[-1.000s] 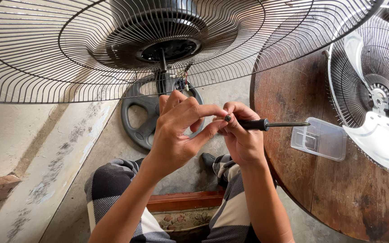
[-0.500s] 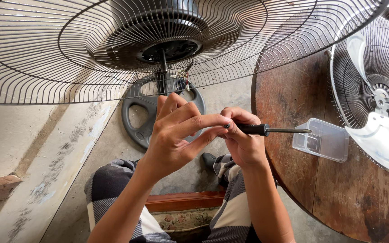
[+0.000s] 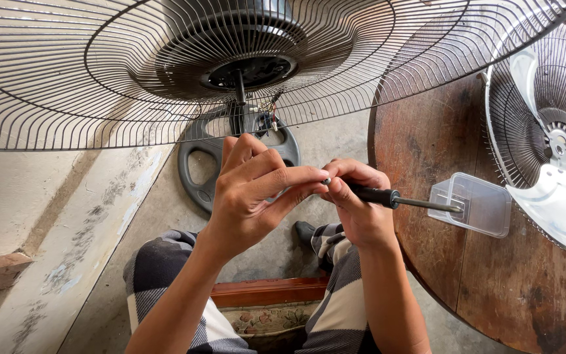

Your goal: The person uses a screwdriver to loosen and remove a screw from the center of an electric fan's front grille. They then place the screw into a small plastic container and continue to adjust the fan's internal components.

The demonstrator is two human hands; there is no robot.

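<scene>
The left hand (image 3: 250,196) is curled narrow, its thumb and forefinger pinching a small metal bit, perhaps a screw (image 3: 327,181), hard to make out; pressed against it to the right, the right hand (image 3: 358,203) grips a black-handled screwdriver (image 3: 397,198), the shaft pointing away rightward over a clear plastic box (image 3: 473,204) on the round wooden table (image 3: 440,262); above both hands hangs a wire fan guard (image 3: 99,85); beyond their knuckles lies the dark fan base (image 3: 198,170).
</scene>
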